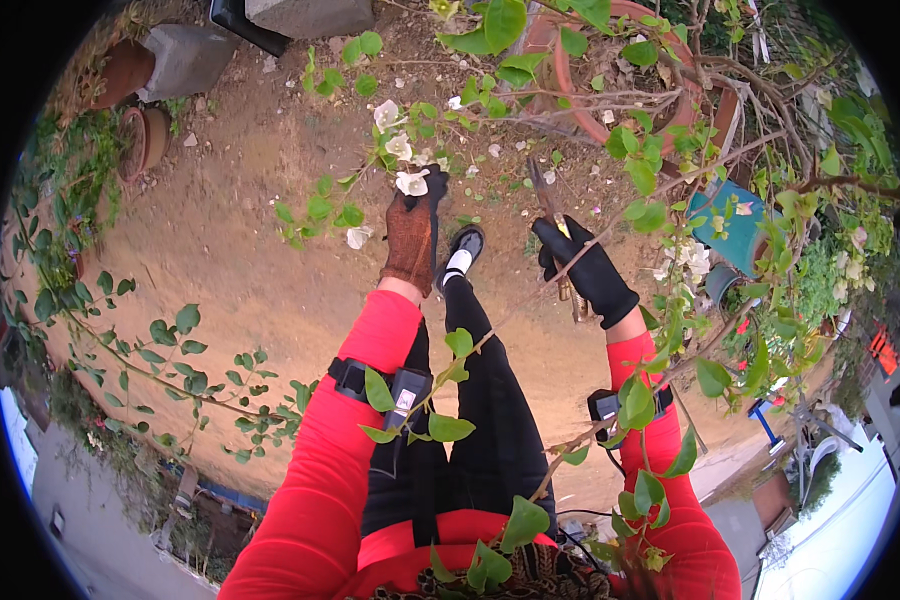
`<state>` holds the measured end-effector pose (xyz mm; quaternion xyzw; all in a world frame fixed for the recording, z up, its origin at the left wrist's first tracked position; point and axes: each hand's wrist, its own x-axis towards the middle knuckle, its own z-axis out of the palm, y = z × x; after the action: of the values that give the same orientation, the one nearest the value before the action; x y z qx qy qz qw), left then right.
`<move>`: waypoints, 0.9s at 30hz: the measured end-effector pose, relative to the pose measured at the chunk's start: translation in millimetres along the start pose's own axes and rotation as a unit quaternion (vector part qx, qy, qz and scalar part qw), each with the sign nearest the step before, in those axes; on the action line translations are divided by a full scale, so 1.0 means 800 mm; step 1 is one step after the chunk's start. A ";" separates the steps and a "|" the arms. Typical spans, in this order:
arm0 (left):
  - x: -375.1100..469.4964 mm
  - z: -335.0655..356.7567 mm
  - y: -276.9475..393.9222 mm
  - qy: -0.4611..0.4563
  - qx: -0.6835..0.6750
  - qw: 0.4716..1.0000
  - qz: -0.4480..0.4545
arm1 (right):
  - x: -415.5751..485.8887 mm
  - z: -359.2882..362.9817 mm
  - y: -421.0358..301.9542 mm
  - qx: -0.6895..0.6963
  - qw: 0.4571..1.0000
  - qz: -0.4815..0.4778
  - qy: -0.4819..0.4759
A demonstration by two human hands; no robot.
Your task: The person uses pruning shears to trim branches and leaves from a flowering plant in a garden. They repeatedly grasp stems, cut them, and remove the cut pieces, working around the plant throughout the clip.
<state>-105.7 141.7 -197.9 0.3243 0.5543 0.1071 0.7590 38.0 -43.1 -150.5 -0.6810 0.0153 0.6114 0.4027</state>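
Observation:
My left hand [411,236], in a brown glove with dark fingers, is closed at a leafy bougainvillea stem. White bougainvillea blooms [400,147] stand just beyond and beside its fingers. The exact grip point is hidden behind the hand. In a black glove, my right hand [598,271] holds a pair of garden shears [544,191]. Their blades point away from me, and the worn handles show below the palm. A thin woody branch [622,225] crosses in front of the right hand and runs up to the right.
A terracotta planter ring [570,90] surrounds the shrub at the upper right. A teal pot [731,225] stands on the right. Clay pots [146,142] and a concrete block [187,60] sit at the upper left. Another leafy branch [172,382] reaches in from the left.

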 end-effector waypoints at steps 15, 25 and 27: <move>0.069 0.032 -0.014 -0.068 0.244 0.964 0.076 | 0.081 -0.005 -0.060 -0.420 0.903 -0.070 0.058; 0.078 0.029 -0.038 -0.056 0.264 0.950 0.159 | 0.074 -0.011 -0.087 -0.502 0.857 -0.109 0.020; 0.077 0.027 -0.039 -0.062 0.290 0.941 0.162 | 0.076 -0.012 -0.088 -0.511 0.848 -0.133 0.040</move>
<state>-69.8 141.9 -260.1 0.6219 0.4531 0.0426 0.6373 97.1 27.6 -165.4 -0.8101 -0.3736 0.4457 0.0743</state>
